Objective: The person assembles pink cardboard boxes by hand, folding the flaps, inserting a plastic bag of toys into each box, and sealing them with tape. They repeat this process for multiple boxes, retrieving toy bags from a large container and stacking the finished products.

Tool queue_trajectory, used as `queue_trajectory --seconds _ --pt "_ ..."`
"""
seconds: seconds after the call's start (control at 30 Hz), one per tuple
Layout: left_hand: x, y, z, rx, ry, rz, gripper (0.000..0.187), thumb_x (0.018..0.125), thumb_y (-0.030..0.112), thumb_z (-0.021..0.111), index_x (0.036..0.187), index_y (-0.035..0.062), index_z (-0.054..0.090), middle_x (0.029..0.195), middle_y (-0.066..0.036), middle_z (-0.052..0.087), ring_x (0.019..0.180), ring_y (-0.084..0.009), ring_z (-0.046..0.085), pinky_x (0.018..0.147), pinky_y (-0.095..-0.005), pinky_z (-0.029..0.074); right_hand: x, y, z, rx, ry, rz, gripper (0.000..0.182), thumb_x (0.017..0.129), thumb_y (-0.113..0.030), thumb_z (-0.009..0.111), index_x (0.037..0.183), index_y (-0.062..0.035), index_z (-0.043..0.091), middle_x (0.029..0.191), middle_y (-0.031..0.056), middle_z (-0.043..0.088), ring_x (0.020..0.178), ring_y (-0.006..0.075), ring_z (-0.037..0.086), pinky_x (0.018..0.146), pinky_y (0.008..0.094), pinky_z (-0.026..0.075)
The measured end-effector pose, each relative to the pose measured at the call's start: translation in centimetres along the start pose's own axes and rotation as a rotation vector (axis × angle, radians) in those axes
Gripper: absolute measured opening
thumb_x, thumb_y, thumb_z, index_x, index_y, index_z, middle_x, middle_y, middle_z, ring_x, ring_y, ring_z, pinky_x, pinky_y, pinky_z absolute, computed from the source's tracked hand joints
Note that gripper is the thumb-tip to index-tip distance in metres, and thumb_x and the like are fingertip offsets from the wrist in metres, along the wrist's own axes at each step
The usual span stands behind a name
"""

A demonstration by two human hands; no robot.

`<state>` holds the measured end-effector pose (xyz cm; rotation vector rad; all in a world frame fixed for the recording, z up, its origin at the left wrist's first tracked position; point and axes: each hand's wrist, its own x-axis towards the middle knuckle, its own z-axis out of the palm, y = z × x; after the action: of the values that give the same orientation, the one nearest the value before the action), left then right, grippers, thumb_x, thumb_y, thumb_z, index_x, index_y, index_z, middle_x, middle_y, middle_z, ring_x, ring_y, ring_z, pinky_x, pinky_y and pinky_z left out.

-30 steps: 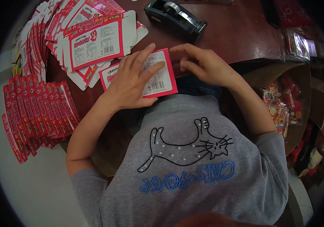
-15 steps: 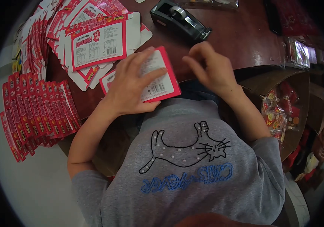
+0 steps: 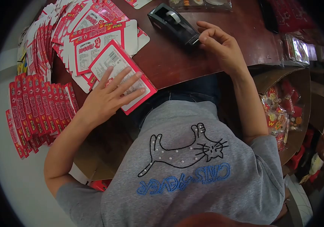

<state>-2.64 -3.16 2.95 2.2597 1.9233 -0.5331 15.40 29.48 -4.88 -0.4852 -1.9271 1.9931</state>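
Note:
My left hand (image 3: 107, 96) lies flat, fingers spread, on a folded red-and-white carton (image 3: 111, 62) at the near edge of the brown table (image 3: 169, 64), and the carton is turned at an angle. My right hand (image 3: 220, 45) is stretched out to the black tape dispenser (image 3: 171, 22) at the back of the table. Its fingertips are at the dispenser's cutter end. Whether they pinch tape I cannot tell.
Flat unfolded cartons (image 3: 94, 38) are fanned out at the back left. A row of folded red cartons (image 3: 37, 109) overlaps along the left. An open cardboard box (image 3: 283, 109) with snack packets stands at the right. Clear packets (image 3: 296, 47) lie on the table's right edge.
My right hand left the carton and reached up to the tape dispenser. My left hand turned the carton and slid it to the left.

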Motion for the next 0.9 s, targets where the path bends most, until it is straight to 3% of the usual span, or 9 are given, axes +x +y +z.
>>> queue_trajectory --seconds 0.07,0.17,0.3,0.37,0.47,0.53,0.6,0.73,0.9 --pt "1.7 -0.8 0.8 0.215 0.098 0.165 0.096 0.067 0.030 0.086 0.152 0.0284 0.041 0.162 -0.005 0.031 0.154 -0.0342 0.019 0.123 -0.0594 0.017 -1.0 0.3 0.1 0.084 0.048 0.028 0.015 0.096 -0.018 0.069 0.092 -0.0033 0.071 0.147 0.0110 0.051 0.110 0.0104 0.060 0.086 0.0233 0.048" --pt "5.2 -0.5 -0.5 -0.059 0.005 0.217 0.091 0.068 0.033 0.085 0.149 0.0288 0.043 0.159 -0.009 0.036 0.152 -0.0348 0.022 0.122 -0.0635 0.014 -2.1 0.3 0.4 0.196 0.105 0.139 0.014 0.092 -0.015 0.072 0.095 -0.0015 0.072 0.146 0.0148 0.051 0.109 0.0127 0.060 0.092 0.0263 0.048" --pt "7.8 0.4 0.3 -0.275 0.105 0.067 0.088 0.065 0.042 0.084 0.145 0.0271 0.050 0.155 -0.014 0.038 0.148 -0.0342 0.030 0.121 -0.0628 0.016 -2.3 2.5 1.1 0.106 0.204 0.110 0.012 0.091 -0.012 0.071 0.093 -0.0008 0.072 0.138 0.0159 0.058 0.109 0.0153 0.063 0.092 0.0290 0.050" --pt "8.2 0.8 1.6 -0.346 0.163 0.024 0.088 0.065 0.045 0.083 0.144 0.0266 0.051 0.153 -0.015 0.039 0.146 -0.0342 0.032 0.120 -0.0622 0.017 -2.3 3.0 1.5 -0.268 0.315 -0.117 0.011 0.090 -0.012 0.071 0.093 -0.0005 0.071 0.127 0.0153 0.065 0.107 0.0188 0.065 0.092 0.0311 0.050" --pt "8.0 0.8 2.9 -0.436 0.320 -0.014 0.088 0.065 0.052 0.081 0.145 0.0271 0.052 0.156 -0.014 0.036 0.144 -0.0345 0.034 0.119 -0.0604 0.018 -3.3 4.2 -0.2 -0.330 0.419 -0.022 0.012 0.089 -0.012 0.072 0.092 -0.0008 0.071 0.119 0.0144 0.068 0.107 0.0223 0.066 0.094 0.0330 0.050" --pt "7.7 1.1 3.7 -0.438 0.404 -0.009 0.094 0.064 0.059 0.080 0.147 0.0292 0.049 0.159 -0.014 0.032 0.145 -0.0351 0.033 0.118 -0.0603 0.019 -5.5 1.2 1.0 -0.456 0.353 -0.085 0.013 0.091 -0.012 0.071 0.097 -0.0011 0.070 0.112 0.0098 0.070 0.101 0.0177 0.067 0.087 0.0310 0.053" --pt "7.5 1.1 4.4 -0.449 0.423 -0.011 0.096 0.063 0.061 0.081 0.148 0.0296 0.049 0.160 -0.014 0.030 0.145 -0.0351 0.033 0.119 -0.0601 0.018 -7.0 -1.4 3.2 -0.065 0.019 0.257 0.015 0.093 -0.011 0.069 0.104 -0.0010 0.067 0.101 0.0061 0.070 0.090 0.0124 0.068 0.077 0.0280 0.054" --pt "7.6 1.1 5.7 -0.493 0.590 0.027 0.096 0.061 0.063 0.082 0.146 0.0326 0.048 0.161 -0.013 0.028 0.146 -0.0351 0.032 0.119 -0.0621 0.015 -6.8 -2.5 6.1 -0.085 -0.259 0.355 0.027 0.095 -0.007 0.064 0.122 -0.0027 0.059 0.086 0.0035 0.069 0.074 0.0098 0.066 0.068 0.0257 0.053" --pt "7.3 0.9 5.8 -0.486 0.578 0.048 0.082 0.061 0.059 0.083 0.136 0.0351 0.058 0.161 -0.012 0.029 0.147 -0.0353 0.030 0.118 -0.0667 0.013 -5.9 0.4 7.3 -0.079 -0.267 0.272 0.032 0.094 -0.006 0.064 0.123 -0.0007 0.050 0.086 0.0057 0.070 0.071 0.0104 0.066 0.066 0.0272 0.053"
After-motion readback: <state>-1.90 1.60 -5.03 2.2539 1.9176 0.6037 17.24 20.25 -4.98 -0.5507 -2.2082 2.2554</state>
